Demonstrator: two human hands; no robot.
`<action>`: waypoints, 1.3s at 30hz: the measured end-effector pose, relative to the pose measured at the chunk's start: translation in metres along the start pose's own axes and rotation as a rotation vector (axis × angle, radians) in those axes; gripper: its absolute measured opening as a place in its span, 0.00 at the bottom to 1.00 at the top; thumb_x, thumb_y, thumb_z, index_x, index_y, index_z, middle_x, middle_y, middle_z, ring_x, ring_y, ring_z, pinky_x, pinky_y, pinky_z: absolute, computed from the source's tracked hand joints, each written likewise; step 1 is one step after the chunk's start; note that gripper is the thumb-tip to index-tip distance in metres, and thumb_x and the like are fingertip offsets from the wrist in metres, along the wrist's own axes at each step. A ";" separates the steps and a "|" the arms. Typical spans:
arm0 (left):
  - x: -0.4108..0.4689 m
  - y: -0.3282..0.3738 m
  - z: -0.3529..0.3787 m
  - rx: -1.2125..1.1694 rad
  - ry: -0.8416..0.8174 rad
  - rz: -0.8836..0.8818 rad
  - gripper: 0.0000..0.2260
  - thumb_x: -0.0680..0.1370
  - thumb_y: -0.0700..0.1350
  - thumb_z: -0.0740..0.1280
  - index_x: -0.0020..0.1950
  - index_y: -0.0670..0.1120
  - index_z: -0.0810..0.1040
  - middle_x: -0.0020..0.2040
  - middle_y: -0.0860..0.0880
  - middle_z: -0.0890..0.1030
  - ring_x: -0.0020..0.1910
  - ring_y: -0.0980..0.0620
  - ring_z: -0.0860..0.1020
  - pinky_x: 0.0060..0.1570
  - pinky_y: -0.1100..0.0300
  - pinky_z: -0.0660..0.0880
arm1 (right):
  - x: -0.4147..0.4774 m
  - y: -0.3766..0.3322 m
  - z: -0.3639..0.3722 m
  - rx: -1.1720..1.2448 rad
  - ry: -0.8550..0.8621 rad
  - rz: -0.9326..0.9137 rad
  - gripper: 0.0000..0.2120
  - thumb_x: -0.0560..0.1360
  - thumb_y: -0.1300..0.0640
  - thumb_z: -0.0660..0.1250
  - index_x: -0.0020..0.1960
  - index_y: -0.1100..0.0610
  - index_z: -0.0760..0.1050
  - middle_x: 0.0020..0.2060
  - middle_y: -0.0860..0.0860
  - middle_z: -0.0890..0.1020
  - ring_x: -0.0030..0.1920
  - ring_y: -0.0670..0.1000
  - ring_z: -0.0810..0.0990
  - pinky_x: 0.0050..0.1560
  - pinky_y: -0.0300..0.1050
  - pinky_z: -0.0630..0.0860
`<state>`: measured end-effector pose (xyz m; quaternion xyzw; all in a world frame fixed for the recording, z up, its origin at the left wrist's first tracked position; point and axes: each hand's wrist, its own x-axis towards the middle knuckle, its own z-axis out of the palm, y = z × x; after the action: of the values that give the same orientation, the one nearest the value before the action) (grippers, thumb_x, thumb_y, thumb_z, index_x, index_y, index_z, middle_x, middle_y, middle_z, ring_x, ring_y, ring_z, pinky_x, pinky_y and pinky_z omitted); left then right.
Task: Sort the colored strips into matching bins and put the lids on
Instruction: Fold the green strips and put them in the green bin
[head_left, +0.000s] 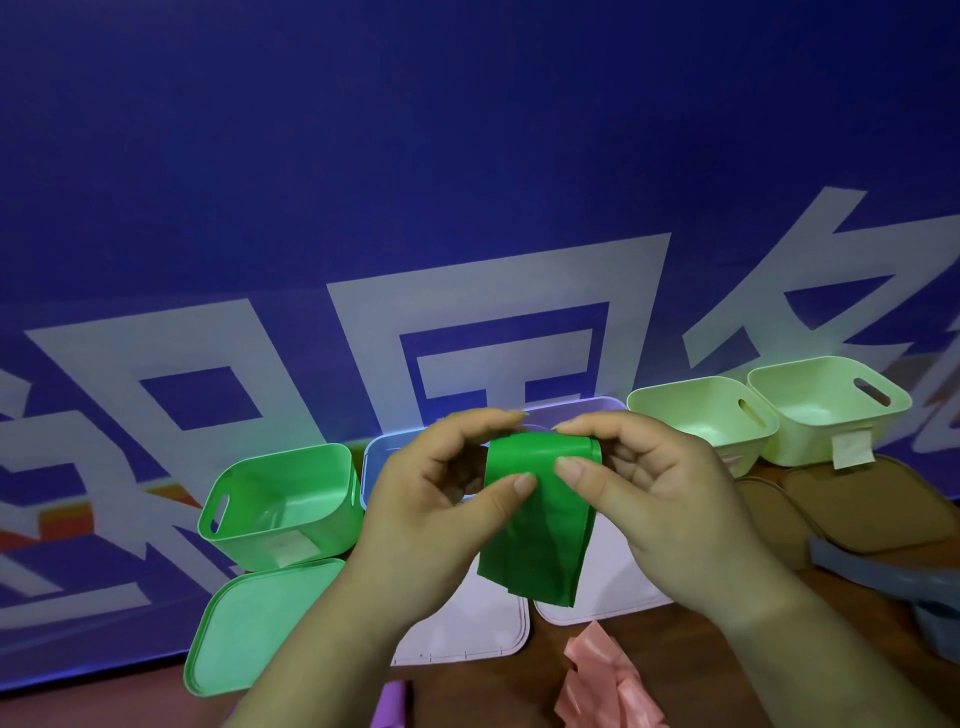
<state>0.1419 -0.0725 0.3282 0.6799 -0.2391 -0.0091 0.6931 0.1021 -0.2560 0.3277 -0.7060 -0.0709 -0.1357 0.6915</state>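
Note:
Both hands hold a folded green strip (535, 525) up over the middle of the table. My left hand (441, 488) pinches its upper left edge, and my right hand (649, 493) pinches its upper right corner. An open green bin (283, 501) stands to the left, with its green lid (249, 629) lying flat in front of it. Behind my hands is a lilac bin (597, 405), mostly hidden. White lids (467, 634) lie under my hands. Pink strips (602, 680) and a purple strip (389, 706) lie near the front edge.
Two pale yellow-green bins (701, 415) (826, 410) stand at the right, with brown lids (852, 504) in front of them. A grey-blue object (909, 587) lies at the right edge. A blue banner with white characters (467, 208) rises right behind the bins.

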 end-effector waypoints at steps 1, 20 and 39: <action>0.000 -0.001 0.000 0.004 -0.003 0.006 0.16 0.70 0.41 0.75 0.57 0.52 0.82 0.54 0.45 0.84 0.52 0.40 0.82 0.54 0.42 0.80 | 0.000 0.000 0.000 0.002 0.003 0.009 0.10 0.70 0.57 0.72 0.51 0.52 0.81 0.46 0.50 0.86 0.48 0.51 0.85 0.51 0.44 0.82; -0.001 -0.001 0.001 -0.036 0.049 -0.051 0.12 0.71 0.39 0.76 0.51 0.52 0.84 0.47 0.47 0.85 0.46 0.50 0.83 0.45 0.61 0.79 | -0.003 0.000 -0.001 0.013 -0.049 0.043 0.17 0.68 0.62 0.78 0.53 0.49 0.81 0.48 0.51 0.85 0.48 0.55 0.84 0.50 0.47 0.82; -0.002 0.000 0.001 0.000 -0.004 -0.089 0.08 0.74 0.47 0.72 0.53 0.49 0.83 0.48 0.47 0.85 0.47 0.50 0.83 0.46 0.62 0.79 | -0.002 0.001 -0.003 -0.048 -0.049 -0.001 0.14 0.68 0.57 0.74 0.51 0.44 0.82 0.46 0.49 0.85 0.47 0.54 0.85 0.51 0.50 0.83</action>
<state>0.1394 -0.0726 0.3277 0.6900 -0.2100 -0.0414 0.6915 0.1004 -0.2587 0.3258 -0.7256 -0.0849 -0.1201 0.6722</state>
